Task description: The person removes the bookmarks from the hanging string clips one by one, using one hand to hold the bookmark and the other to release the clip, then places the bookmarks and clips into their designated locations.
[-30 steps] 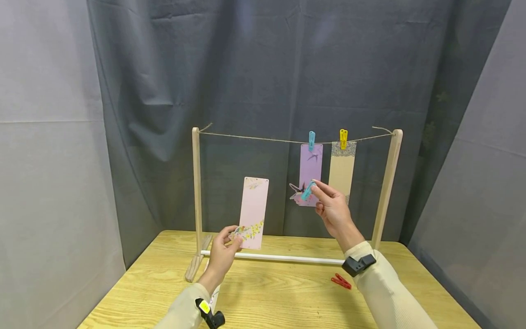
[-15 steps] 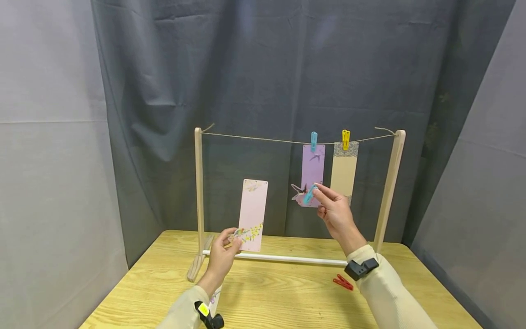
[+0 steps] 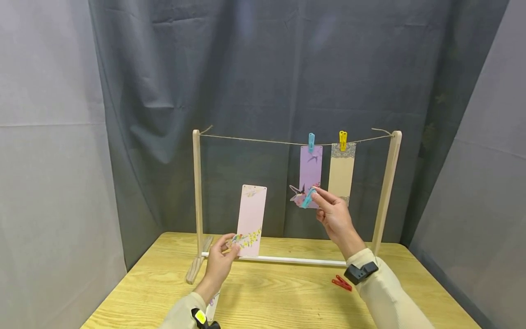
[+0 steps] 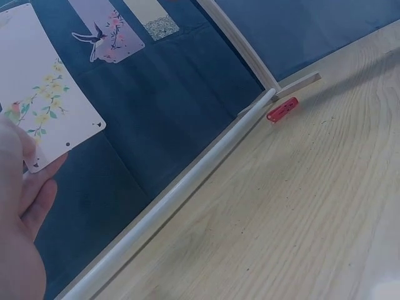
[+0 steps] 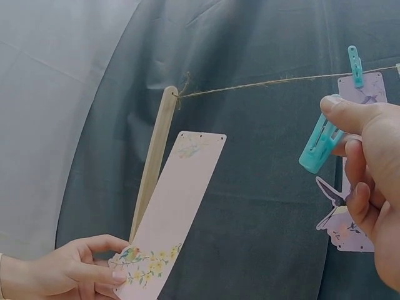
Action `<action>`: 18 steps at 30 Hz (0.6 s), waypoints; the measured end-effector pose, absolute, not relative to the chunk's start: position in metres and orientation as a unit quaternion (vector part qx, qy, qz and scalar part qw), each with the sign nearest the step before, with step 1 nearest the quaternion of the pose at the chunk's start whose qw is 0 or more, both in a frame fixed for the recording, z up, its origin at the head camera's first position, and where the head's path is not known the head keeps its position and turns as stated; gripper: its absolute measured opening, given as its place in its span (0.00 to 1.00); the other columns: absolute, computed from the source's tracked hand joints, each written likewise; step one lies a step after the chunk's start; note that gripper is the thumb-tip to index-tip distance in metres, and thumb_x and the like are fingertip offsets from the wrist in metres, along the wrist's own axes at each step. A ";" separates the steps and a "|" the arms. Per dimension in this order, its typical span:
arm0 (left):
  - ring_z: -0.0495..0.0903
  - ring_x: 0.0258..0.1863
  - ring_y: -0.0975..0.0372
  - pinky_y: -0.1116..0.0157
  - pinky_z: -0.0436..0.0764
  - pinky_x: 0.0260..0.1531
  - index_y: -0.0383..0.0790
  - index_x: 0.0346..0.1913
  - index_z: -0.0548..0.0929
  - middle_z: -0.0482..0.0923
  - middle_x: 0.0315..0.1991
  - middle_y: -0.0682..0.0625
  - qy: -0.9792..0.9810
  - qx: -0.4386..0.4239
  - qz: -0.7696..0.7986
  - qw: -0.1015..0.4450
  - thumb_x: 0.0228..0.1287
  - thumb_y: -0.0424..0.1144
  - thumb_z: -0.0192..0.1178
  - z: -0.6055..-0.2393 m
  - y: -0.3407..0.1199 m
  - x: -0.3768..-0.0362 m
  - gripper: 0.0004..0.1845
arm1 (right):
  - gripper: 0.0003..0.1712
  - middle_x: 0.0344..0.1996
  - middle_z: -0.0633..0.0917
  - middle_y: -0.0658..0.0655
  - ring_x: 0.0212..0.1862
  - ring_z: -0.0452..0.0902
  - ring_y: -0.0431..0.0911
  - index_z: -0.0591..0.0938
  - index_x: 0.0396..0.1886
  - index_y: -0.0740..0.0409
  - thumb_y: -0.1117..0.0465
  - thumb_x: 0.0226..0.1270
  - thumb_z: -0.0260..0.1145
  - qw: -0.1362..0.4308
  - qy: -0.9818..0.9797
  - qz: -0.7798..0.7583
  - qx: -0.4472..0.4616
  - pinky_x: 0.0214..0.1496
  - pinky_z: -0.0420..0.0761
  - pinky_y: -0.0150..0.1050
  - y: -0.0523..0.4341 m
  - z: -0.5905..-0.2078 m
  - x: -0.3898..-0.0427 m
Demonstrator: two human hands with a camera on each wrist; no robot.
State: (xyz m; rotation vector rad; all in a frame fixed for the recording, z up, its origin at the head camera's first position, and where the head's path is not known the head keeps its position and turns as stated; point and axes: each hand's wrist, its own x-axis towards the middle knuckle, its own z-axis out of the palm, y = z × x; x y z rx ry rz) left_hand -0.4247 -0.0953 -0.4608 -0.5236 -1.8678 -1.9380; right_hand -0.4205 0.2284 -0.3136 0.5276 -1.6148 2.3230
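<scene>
My left hand point(image 3: 219, 261) pinches the lower left edge of a pale pink bookmark point(image 3: 251, 210) printed with yellow flowers and a bird. The bookmark stands nearly upright, below the string point(image 3: 255, 139) and in front of the rack. In the right wrist view, a light blue clothespin point(image 5: 320, 145) is pinched between the thumb and forefinger of my right hand point(image 3: 338, 219). Behind that hand a purple bookmark point(image 3: 311, 164) with a swallow hangs from the string by another blue clothespin point(image 3: 311, 142). Right of it hangs a cream bookmark point(image 3: 342, 176) under a yellow clothespin point(image 3: 343, 140).
A red clothespin point(image 3: 342, 283) lies on the wooden table point(image 3: 279, 301) at the right. Another bookmark point(image 3: 212, 307) lies partly hidden under my left forearm. The rack's wooden posts point(image 3: 197, 192) and white bottom rod point(image 3: 293, 260) stand toward the back, before a grey curtain point(image 3: 246, 68).
My left hand has lowered slightly with the pink bookmark. My right hand stays in about the same place, still holding the blue clothespin.
</scene>
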 end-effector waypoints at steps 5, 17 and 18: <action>0.86 0.37 0.48 0.64 0.86 0.39 0.29 0.63 0.78 0.81 0.48 0.35 -0.666 -0.184 -0.695 0.200 0.72 0.27 0.63 -0.465 -0.096 -0.422 0.19 | 0.25 0.39 0.81 0.47 0.22 0.68 0.34 0.80 0.68 0.62 0.61 0.75 0.69 0.127 -0.553 0.804 0.179 0.25 0.71 0.27 0.229 -0.315 -0.418; 0.87 0.35 0.50 0.60 0.87 0.39 0.27 0.61 0.79 0.83 0.45 0.34 -0.660 -0.187 -0.697 0.210 0.71 0.25 0.63 -0.465 -0.099 -0.417 0.18 | 0.16 0.42 0.79 0.50 0.23 0.68 0.36 0.87 0.59 0.50 0.60 0.75 0.69 0.123 -0.563 0.801 0.162 0.25 0.71 0.27 0.228 -0.324 -0.417; 0.87 0.35 0.50 0.59 0.87 0.39 0.28 0.61 0.79 0.83 0.45 0.34 -0.660 -0.186 -0.697 0.210 0.71 0.25 0.63 -0.465 -0.099 -0.417 0.18 | 0.18 0.41 0.79 0.49 0.23 0.67 0.35 0.85 0.62 0.52 0.60 0.75 0.69 0.125 -0.565 0.799 0.161 0.26 0.71 0.27 0.229 -0.325 -0.416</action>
